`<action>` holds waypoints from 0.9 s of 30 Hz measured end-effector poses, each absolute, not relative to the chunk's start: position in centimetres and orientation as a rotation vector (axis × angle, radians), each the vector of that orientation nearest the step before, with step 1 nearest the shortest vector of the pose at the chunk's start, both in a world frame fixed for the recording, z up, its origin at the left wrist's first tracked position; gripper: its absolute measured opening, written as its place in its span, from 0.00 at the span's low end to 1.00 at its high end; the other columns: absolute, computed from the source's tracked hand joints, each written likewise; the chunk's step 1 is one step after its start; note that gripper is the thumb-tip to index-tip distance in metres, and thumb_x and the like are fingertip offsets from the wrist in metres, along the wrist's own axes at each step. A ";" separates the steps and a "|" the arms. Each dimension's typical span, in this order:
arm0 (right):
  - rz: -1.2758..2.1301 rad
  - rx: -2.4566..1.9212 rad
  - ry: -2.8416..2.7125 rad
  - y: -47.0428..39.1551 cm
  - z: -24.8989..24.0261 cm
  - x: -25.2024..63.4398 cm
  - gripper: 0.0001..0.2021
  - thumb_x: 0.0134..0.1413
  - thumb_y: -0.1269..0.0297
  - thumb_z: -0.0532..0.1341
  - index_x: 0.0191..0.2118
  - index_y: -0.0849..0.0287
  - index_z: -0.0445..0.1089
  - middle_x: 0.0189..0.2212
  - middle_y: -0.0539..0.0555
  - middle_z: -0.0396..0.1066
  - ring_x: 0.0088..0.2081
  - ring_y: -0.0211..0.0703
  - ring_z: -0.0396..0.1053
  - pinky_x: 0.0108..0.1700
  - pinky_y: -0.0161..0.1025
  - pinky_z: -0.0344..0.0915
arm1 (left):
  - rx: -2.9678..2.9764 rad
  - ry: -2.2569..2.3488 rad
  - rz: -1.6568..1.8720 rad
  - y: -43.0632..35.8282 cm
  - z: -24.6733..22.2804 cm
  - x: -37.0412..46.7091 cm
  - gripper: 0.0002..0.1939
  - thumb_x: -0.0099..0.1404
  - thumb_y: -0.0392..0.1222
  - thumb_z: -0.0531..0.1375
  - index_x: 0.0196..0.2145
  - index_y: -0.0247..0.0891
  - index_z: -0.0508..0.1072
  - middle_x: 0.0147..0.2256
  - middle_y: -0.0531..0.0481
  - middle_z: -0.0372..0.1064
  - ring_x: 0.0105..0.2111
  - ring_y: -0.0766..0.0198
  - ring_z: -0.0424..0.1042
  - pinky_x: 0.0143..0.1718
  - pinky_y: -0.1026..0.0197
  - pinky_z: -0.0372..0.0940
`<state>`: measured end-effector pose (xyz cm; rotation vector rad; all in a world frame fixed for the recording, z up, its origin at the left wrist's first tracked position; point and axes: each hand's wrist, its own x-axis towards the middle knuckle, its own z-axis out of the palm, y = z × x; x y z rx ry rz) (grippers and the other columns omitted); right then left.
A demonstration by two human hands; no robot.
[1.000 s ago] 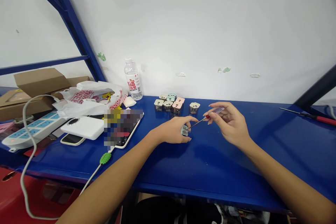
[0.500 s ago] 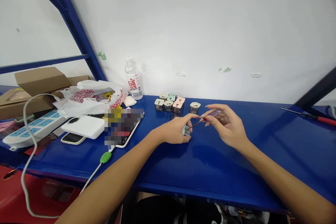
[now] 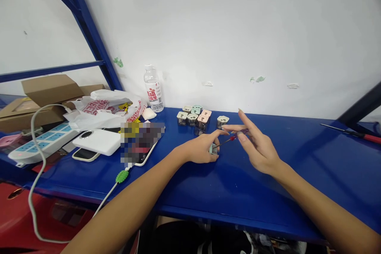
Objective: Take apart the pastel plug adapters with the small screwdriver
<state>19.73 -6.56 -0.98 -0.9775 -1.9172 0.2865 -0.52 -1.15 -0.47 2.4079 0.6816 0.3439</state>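
My left hand [image 3: 200, 147] is closed around a mint pencil sharpener [image 3: 213, 149], holding it on its side low over the blue tabletop; metal shows on its face. A small screwdriver [image 3: 228, 140] with a red collar and a clear purplish handle slants down to that face. Its handle sits between the thumb and fingers of my right hand [image 3: 258, 147], with one finger raised. The fingers partly hide the handle. Just behind my left hand stand several two-hole sharpeners, among them a pink one [image 3: 203, 119], a cream one [image 3: 182, 116] and a separate cream one [image 3: 222, 120].
A water bottle [image 3: 153, 91] stands by the wall. On the left lie a phone [image 3: 145, 158], a white power bank [image 3: 97, 142], a power strip [image 3: 38, 145], plastic bags [image 3: 104, 105] and a cardboard box [image 3: 53, 89]. Another screwdriver [image 3: 345, 130] lies far right.
The fingers of my right hand have spread and shifted around the screwdriver handle, one now pointing up. My left hand keeps its hold on the sharpener. The whole view has slid slightly.
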 end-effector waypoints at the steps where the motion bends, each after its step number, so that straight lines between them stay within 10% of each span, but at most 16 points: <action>1: 0.264 -0.986 -1.910 -6.6 -1.0 19.6 0.29 0.65 0.62 0.51 0.68 0.49 0.43 0.49 0.57 0.73 0.45 0.48 0.73 0.45 0.48 0.71 | 2.407 0.683 0.343 -1.2 -0.5 -0.5 0.36 0.56 0.33 0.59 0.61 0.41 0.51 0.38 0.51 0.68 0.37 0.63 0.68 0.40 0.60 0.63; 5: 0.068 -0.971 -1.886 -6.4 -1.0 19.5 0.23 0.61 0.64 0.58 0.61 0.47 0.61 0.41 0.54 0.76 0.38 0.46 0.74 0.44 0.46 0.70 | 2.410 0.684 0.342 -1.1 -0.6 -0.6 0.37 0.56 0.32 0.59 0.61 0.41 0.51 0.38 0.51 0.68 0.37 0.63 0.68 0.40 0.60 0.63; 11: 0.215 -0.965 -1.914 -6.4 -0.7 19.9 0.27 0.66 0.65 0.50 0.68 0.48 0.44 0.49 0.55 0.72 0.48 0.45 0.71 0.49 0.47 0.68 | 2.394 0.671 0.339 -1.0 -0.7 -0.6 0.37 0.56 0.33 0.59 0.62 0.42 0.50 0.38 0.51 0.68 0.36 0.64 0.68 0.40 0.61 0.63; 16: 0.048 -0.950 -1.898 -6.2 -0.6 20.0 0.19 0.60 0.61 0.60 0.56 0.47 0.67 0.35 0.53 0.76 0.37 0.47 0.74 0.43 0.47 0.70 | 2.406 0.689 0.333 -1.0 -0.7 -0.6 0.38 0.56 0.32 0.59 0.62 0.43 0.50 0.37 0.51 0.68 0.37 0.63 0.68 0.41 0.59 0.63; 21: 0.203 -0.977 -1.947 -6.3 -0.6 19.9 0.27 0.66 0.64 0.48 0.68 0.48 0.43 0.51 0.56 0.71 0.49 0.48 0.70 0.48 0.50 0.68 | 2.391 0.667 0.329 -0.9 -0.8 -0.6 0.39 0.56 0.33 0.59 0.62 0.43 0.49 0.38 0.51 0.68 0.36 0.64 0.68 0.40 0.60 0.63; 27: 0.062 -0.948 -1.943 -6.2 -0.6 19.8 0.21 0.62 0.63 0.57 0.59 0.47 0.63 0.39 0.53 0.76 0.41 0.47 0.72 0.46 0.47 0.68 | 2.416 0.677 0.332 -0.9 -0.8 -0.6 0.38 0.56 0.33 0.59 0.62 0.42 0.49 0.38 0.51 0.68 0.37 0.63 0.68 0.41 0.60 0.63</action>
